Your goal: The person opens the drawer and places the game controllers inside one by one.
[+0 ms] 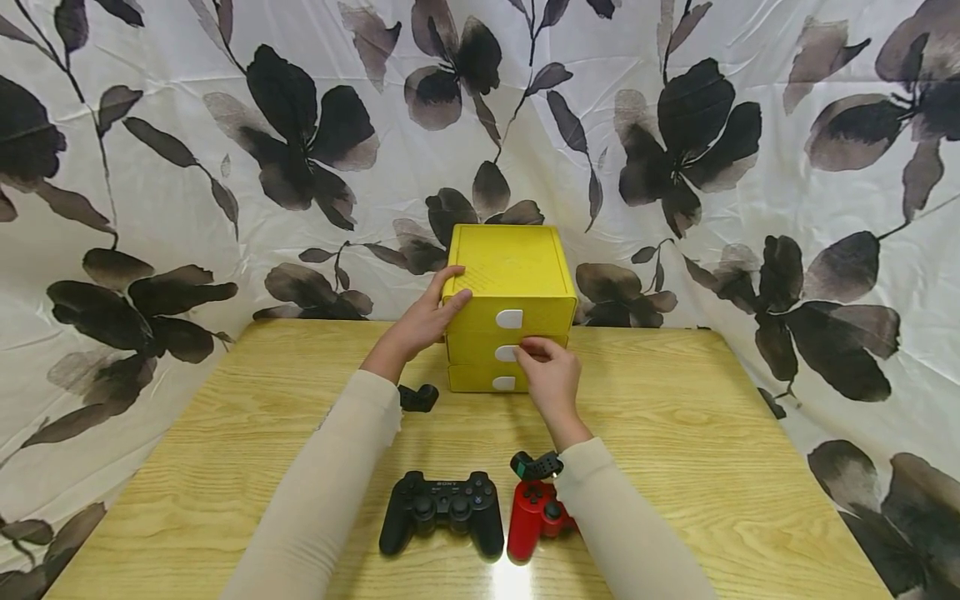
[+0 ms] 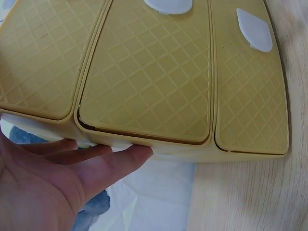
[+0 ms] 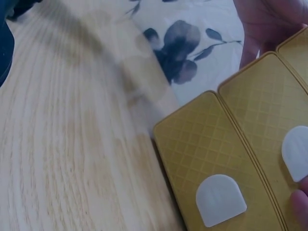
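- Head view: a yellow plastic three-drawer box [image 1: 510,287] with a quilted diamond texture stands upright at the far edge of the light wooden table [image 1: 712,467], roughly at the middle of that edge.
- Its three drawer fronts face the person, stacked one above another, each with a white half-round tab handle; the box's long axis runs vertically.
- The left hand [image 1: 427,317] lies against the box's left side near the top corner, fingers straight and pressed on it; the left wrist view shows the fingers [image 2: 103,161] flat along the box's edge.
- The right hand [image 1: 551,375] pinches the middle drawer's white tab [image 1: 508,353].
- A black game controller [image 1: 441,508] and a red game controller [image 1: 536,517] lie side by side near the table's near edge.
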A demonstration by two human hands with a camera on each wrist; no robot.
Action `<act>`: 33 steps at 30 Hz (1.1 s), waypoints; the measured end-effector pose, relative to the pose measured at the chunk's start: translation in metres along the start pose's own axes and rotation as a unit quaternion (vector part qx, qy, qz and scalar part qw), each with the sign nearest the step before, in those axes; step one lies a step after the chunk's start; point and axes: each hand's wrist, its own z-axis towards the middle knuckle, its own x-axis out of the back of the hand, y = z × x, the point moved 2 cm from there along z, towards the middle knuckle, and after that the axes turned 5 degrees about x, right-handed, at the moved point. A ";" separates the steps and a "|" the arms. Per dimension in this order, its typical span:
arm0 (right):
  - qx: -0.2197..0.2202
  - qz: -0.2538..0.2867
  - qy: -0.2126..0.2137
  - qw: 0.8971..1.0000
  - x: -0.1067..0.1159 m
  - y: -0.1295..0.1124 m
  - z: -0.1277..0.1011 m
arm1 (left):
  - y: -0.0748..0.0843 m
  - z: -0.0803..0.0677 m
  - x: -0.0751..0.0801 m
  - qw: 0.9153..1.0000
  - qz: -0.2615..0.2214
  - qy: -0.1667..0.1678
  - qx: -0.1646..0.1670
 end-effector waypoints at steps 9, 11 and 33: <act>-0.054 0.041 -0.014 0.998 -0.006 0.005 0.001 | 0.002 -0.002 0.001 1.000 -0.001 0.000 0.001; -0.067 0.053 -0.017 0.996 -0.008 0.006 0.000 | 0.002 -0.002 0.001 1.000 -0.001 0.000 0.002; -0.111 0.100 -0.035 0.988 -0.006 0.000 -0.001 | -0.030 0.028 0.004 1.000 -0.018 0.003 -0.016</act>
